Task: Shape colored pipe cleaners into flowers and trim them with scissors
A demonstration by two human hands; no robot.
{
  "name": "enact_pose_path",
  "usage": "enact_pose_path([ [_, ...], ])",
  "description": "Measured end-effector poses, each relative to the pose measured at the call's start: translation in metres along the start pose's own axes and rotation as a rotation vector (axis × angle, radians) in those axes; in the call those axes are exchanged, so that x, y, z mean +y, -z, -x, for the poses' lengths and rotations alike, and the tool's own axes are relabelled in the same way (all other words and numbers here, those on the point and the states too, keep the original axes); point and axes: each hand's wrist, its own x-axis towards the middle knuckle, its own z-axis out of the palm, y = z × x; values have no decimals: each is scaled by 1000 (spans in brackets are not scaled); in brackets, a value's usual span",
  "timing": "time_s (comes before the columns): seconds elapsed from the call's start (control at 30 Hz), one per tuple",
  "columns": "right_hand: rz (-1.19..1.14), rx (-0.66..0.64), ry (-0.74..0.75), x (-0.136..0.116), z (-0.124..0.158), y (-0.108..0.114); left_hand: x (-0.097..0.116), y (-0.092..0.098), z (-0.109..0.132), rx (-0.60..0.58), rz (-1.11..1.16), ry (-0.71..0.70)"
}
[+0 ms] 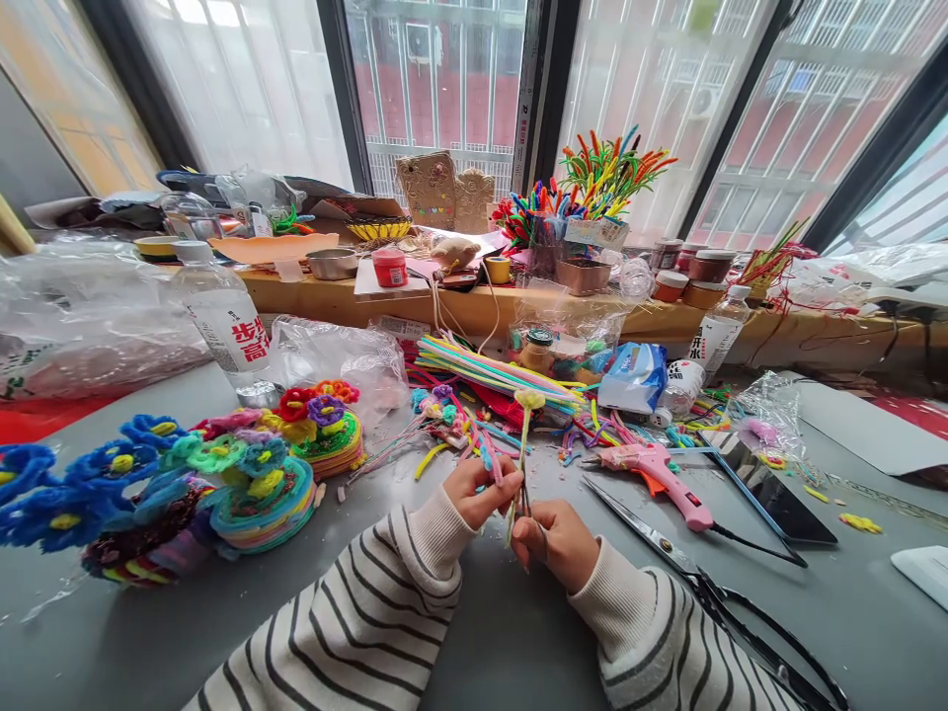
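Near the middle, my left hand (483, 491) is closed on the stem of a pale yellow pipe-cleaner piece (528, 400), whose fuzzy head points upward. My right hand (555, 538) is closed just to the right of the stem, around a small thin metal tool (525, 494), perhaps small scissors, largely hidden by the fingers. The tool's narrow tip lies against or beside the stem. Pink and blue pipe-cleaner bits (489, 456) show right behind my left fingertips.
Pipe-cleaner flower pots (263, 509) stand at the left. Large scissors (667, 548), a pink glue gun (659, 479) with its cord and a phone (774, 494) lie at the right. Pipe cleaners (496, 370) and a bottle (226, 321) are farther back.
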Motion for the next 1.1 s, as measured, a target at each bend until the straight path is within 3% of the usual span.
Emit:
enact_pose_path([
  [0.23, -25, 23, -82, 1, 0, -1, -1, 0, 0, 34, 39, -8],
  [0.43, -29, -75, 13, 1, -1, -2, -1, 0, -1, 114, 44, -71],
  [0.6, -41, -113, 53, -3, 0, -2, -1, -1, 0, 42, 17, -74],
  [0.83, -29, -39, 122, -4, 0, 0, 2, -3, 1, 22, 79, -47],
  [1.1, -29, 27, -14, 0, 0, 0, 3, 0, 0, 38, 84, -27],
])
